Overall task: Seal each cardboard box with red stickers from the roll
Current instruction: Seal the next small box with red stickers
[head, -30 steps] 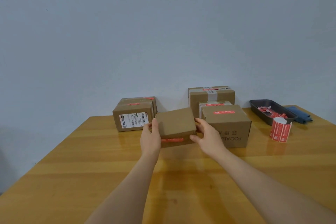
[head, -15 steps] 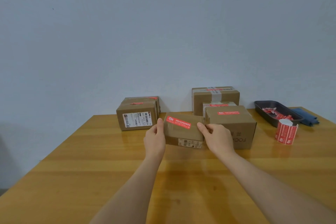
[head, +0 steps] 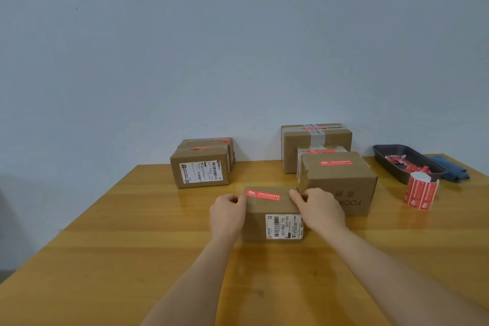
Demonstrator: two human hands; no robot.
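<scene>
Head view: left hand (head: 228, 216) clamped on the left end of a small cardboard box (head: 272, 216), right hand (head: 318, 210) clamped on its right end, thumbs hooked over the top edge. Box now flat on the wooden table (head: 119, 259), just in front of a larger sealed box (head: 340, 182). Half a second back, tilted in the grip with the sticker face swinging up; a second back, plain side up, sticker on the near face. Now turned so the red sticker (head: 262, 195) lies across the top seam and the white shipping label (head: 283, 226) faces forward. Probably means: this box done on that seam, rotated either for checking or for parking among the finished ones. Further out, two stacked boxes (head: 201, 169) at rear left and another box (head: 316, 140) against the wall, all showing red. Sticker roll (head: 420, 193) standing well to the right, untouched, beside a dark tray (head: 386, 160) holding red scraps. Likely next: let go, reach right for the roll, if any seam is unsealed.
</scene>
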